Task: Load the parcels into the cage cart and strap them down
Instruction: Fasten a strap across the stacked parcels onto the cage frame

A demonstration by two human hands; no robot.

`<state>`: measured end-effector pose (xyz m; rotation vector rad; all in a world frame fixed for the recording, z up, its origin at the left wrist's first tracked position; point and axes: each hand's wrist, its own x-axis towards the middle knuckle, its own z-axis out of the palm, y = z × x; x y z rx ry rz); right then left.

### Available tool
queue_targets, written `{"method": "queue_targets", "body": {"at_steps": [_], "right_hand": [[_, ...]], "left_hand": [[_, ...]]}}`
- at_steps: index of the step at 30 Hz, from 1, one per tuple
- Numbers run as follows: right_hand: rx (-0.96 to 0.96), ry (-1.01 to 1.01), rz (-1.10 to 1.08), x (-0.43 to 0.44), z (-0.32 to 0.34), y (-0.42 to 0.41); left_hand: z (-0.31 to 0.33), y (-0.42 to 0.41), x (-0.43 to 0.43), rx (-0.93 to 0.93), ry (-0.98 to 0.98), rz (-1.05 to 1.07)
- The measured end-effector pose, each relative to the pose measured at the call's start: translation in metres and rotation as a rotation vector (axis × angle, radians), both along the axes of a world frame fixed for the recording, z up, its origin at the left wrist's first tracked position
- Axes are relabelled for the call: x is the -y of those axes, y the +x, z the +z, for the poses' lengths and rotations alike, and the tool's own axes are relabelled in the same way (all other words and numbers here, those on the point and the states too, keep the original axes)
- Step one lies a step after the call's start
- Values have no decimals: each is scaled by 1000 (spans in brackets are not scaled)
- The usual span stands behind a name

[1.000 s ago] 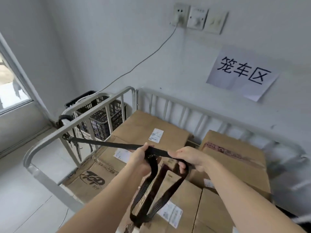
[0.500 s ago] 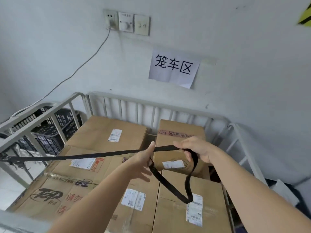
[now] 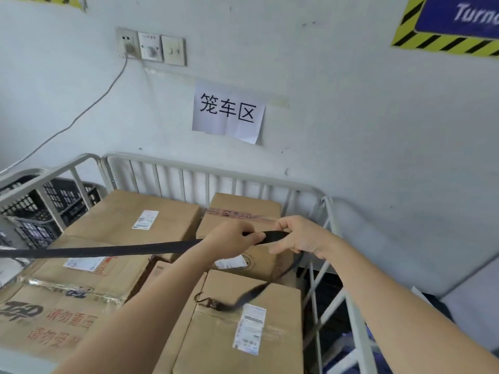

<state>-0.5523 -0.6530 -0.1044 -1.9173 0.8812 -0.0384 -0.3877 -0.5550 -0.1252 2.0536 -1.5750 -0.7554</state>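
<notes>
Several brown cardboard parcels (image 3: 129,222) fill the grey metal cage cart (image 3: 208,172). A black strap (image 3: 113,249) runs taut from the cart's left side across the parcels to my hands. My left hand (image 3: 229,242) grips the strap above the back right parcel (image 3: 243,206). My right hand (image 3: 299,237) pinches it just to the right, close to the cart's right rail (image 3: 330,211). The strap's loose tail hangs from my right hand and ends in a metal hook (image 3: 206,302) lying on the front right parcel (image 3: 216,338).
A black plastic crate (image 3: 40,209) stands outside the cart at left. The wall behind carries a paper sign (image 3: 228,112), a socket panel (image 3: 151,45) with a cable, and a hazard-striped sign (image 3: 448,22) at top right.
Both hands have carried the strap rightward across the parcels toward the right rail. The hanging loop has shortened, and the hook end now lies on the front right parcel.
</notes>
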Motion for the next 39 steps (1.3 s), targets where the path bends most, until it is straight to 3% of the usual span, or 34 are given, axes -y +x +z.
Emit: {"method": "queue_targets", "body": {"at_steps": [4, 11, 15, 23, 29, 39], "right_hand": [[-5, -333, -191, 24, -8, -40], [188, -756, -603, 64, 1, -94], [331, -839, -869, 74, 18, -108], [620, -938, -1127, 104, 75, -132], [456, -822, -1157, 121, 42, -170], [-11, -527, -743, 132, -45, -226]], "left_hand": [[11, -40, 12, -71, -46, -27], [10, -49, 31, -314, -31, -21], [15, -45, 48, -353, 21, -100], [10, -29, 85, -339, 190, -309], [-16, -56, 97, -283, 264, -379], [-63, -167, 125, -378, 281, -331]]}}
